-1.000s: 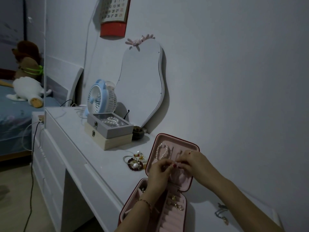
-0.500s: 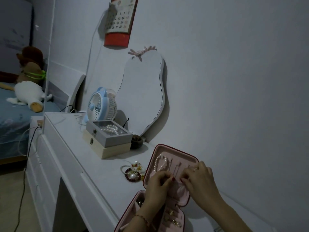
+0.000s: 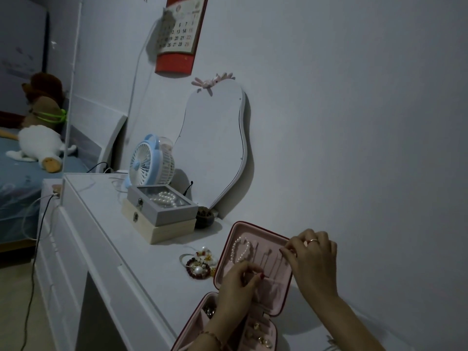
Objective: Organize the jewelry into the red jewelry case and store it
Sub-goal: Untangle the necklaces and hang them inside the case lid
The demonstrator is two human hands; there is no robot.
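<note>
A pale, dim wall [image 3: 329,97] fills most of the view, with a red-edged calendar [image 3: 177,39] hanging high on it and a wavy-edged mirror [image 3: 215,148] leaning against it. To the left the room opens onto a bed [image 3: 15,183] with blue bedding, where a white plush duck [image 3: 40,145] and a brown plush toy [image 3: 43,97] lie. A long white desk [image 3: 106,219] with drawers runs along the wall. Towards its far end stands a blue and white fan [image 3: 149,163], and just in front of that a grey glass-topped box [image 3: 162,206] holding pearls sits stacked on a cream wooden box [image 3: 162,229]. A small dark bowl [image 3: 203,216] rests beside the boxes at the foot of the mirror. A dark cable [image 3: 33,262] hangs down the desk's far end.

The red jewelry case [image 3: 268,239] lies open at the near part of the desk, close to its front edge, its pink-lined lid propped upright with a pearl bracelet [image 3: 240,249] and thin chains hanging inside. Several rings [image 3: 260,335] sit in the lower half. A small heap of beaded bracelets [image 3: 198,264] lies on the desk just left of the lid. The left hand [image 3: 238,287] is closed in a pinch against the lid's lining, on something too small to tell. The right hand [image 3: 311,259], wearing a ring, pinches with its fingertips at the lid's upper right corner.
</note>
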